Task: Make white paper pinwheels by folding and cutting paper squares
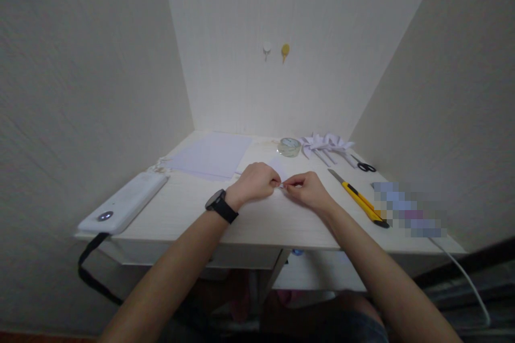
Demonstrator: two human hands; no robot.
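My left hand (257, 182), with a black watch on its wrist, and my right hand (308, 190) meet over the middle of a pale wooden table (181, 209). Both are closed in a pinch, fingertips almost touching, on a small piece of pale paper (280, 169) that lies between and just behind them. How much of the paper they hold is hidden by the fingers.
A sheet of lilac paper (211, 155) lies at the back left, a white power bank (124, 202) with a black strap at the left edge. A tape roll (288, 147), folded white paper shapes (325, 143), black scissors (365, 166) and a yellow utility knife (358, 198) lie to the right.
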